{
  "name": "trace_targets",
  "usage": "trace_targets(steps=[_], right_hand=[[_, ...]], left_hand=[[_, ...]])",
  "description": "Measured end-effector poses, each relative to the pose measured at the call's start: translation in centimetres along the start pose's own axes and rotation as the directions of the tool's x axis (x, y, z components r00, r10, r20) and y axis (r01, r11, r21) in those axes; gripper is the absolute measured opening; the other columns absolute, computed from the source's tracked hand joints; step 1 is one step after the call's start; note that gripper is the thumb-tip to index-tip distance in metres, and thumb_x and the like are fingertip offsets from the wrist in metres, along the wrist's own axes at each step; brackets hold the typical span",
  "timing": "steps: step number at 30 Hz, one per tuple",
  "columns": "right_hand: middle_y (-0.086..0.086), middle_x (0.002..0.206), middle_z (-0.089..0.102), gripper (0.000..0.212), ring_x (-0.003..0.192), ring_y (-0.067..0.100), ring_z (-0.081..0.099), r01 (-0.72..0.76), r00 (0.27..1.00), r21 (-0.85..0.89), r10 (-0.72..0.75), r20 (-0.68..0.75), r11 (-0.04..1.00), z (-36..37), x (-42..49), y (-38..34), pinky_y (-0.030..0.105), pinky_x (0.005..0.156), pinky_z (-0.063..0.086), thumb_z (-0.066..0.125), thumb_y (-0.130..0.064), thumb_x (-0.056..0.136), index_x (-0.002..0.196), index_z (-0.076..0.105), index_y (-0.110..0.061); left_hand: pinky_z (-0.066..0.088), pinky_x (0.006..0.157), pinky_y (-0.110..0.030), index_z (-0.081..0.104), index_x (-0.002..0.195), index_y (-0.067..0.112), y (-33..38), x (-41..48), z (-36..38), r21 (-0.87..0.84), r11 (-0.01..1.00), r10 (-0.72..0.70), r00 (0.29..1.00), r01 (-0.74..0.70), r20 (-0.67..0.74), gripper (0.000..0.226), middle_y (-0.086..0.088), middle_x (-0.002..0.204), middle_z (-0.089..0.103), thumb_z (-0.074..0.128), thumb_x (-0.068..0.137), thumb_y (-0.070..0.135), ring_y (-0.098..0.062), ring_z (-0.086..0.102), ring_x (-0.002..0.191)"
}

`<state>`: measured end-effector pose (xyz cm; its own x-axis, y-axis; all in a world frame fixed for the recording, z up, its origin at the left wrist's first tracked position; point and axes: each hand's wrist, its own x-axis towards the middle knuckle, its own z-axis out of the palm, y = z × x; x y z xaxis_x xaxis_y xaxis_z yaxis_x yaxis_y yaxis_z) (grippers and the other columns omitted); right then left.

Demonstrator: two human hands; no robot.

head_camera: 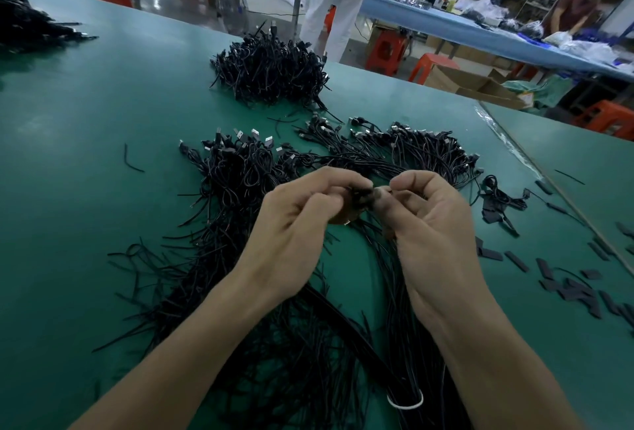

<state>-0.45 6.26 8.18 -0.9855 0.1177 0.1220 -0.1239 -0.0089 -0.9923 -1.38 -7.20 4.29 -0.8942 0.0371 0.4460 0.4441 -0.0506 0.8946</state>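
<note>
My left hand and my right hand meet above the green table, fingers curled. Between their fingertips they pinch a small black cable end; its exact shape is hidden by my fingers. Black cable runs down from it into a long bundle of black cables under my right forearm. A white tie rings that bundle near the bottom edge. Loose black USB cables with silver plugs lie in a heap just beyond my left hand.
A tall heap of coiled black cables sits farther back, another heap at far left. Short flat black pieces are scattered at right. A person in white stands past the table; red stools and cardboard boxes line the aisle.
</note>
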Motion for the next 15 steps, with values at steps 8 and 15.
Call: trace_targets(steps=[8,15], right_hand=[[-0.009,0.065,0.059,0.025,0.056,-0.002,0.052,0.033,0.999,-0.024,-0.033,0.007,0.999,-0.06,0.00,0.42,0.011,0.058,0.044,0.065,0.001,0.090,0.080,0.053,-0.017],[-0.003,0.071,0.061,0.028,0.058,-0.001,0.052,0.051,0.998,-0.015,-0.050,0.048,0.999,-0.05,0.00,0.82,0.012,0.059,0.044,0.064,0.004,0.091,0.078,0.053,-0.018]], left_hand=[[0.051,0.065,-0.022,0.051,0.099,0.032,-0.80,0.17,-0.29,-0.002,1.000,-0.002,1.000,0.002,0.023,0.033,0.012,0.084,0.068,0.077,0.084,0.016,-0.005,0.066,0.077],[0.047,0.067,-0.027,0.056,0.104,0.038,-0.83,0.15,-0.16,0.217,0.976,0.054,0.994,-0.032,-0.092,0.039,0.025,0.093,0.065,0.079,0.074,0.030,-0.002,0.063,0.084]])
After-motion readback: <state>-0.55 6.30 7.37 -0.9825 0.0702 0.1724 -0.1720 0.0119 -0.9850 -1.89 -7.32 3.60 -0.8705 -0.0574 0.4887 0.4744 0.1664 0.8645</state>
